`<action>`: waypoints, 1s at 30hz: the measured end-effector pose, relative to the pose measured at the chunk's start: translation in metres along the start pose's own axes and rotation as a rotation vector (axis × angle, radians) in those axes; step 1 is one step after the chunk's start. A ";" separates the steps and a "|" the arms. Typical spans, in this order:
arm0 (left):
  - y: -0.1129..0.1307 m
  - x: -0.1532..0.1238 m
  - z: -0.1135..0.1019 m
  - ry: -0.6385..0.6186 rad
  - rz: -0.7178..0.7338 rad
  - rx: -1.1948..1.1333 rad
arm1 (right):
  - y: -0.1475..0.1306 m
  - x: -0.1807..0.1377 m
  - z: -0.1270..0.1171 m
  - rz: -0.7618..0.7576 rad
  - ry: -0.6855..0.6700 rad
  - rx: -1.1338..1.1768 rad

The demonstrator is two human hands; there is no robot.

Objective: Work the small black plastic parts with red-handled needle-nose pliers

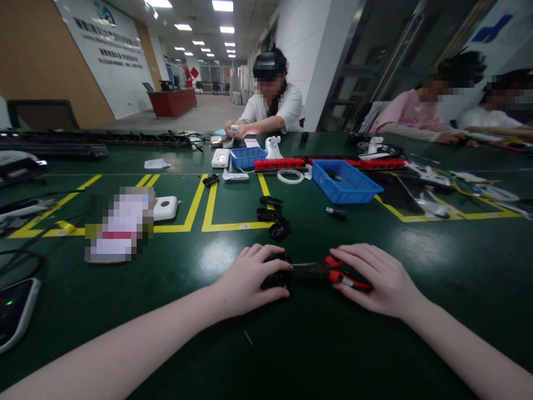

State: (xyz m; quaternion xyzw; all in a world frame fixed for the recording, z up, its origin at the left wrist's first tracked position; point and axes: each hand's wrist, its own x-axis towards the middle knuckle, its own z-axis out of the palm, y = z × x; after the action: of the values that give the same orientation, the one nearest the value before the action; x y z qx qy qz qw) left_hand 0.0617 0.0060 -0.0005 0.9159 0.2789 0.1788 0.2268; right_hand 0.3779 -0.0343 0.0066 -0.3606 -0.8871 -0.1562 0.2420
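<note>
Left hand (250,280) curls over small black plastic part (277,278), pinning it to green mat (312,344); right hand (377,278) clasps red-handled pliers (333,271), tips apparently touching part. Bare mat toward near edge; black clips (272,214) just ahead.

A light-assembly workshop set within an open office hall. A long green work table (437,261) marked with yellow tape outlines (233,225) carries blue parts bins (343,186), red trays (278,163) and loose black plastic parts (272,214) beyond those outlines. Other people sit at the table's far edge, handling small parts. Behind the table, a red reception desk (172,101) stands below a wall sign (110,50), under rows of ceiling light panels (222,5).
</note>
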 end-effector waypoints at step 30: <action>0.003 0.000 0.001 0.019 -0.029 -0.003 | -0.002 0.001 0.000 -0.042 -0.014 0.029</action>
State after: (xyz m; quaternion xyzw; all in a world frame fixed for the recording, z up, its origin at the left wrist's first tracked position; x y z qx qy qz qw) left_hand 0.0633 0.0031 -0.0001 0.9097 0.2939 0.1845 0.2281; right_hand 0.3764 -0.0350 0.0066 -0.3395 -0.8984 -0.1456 0.2376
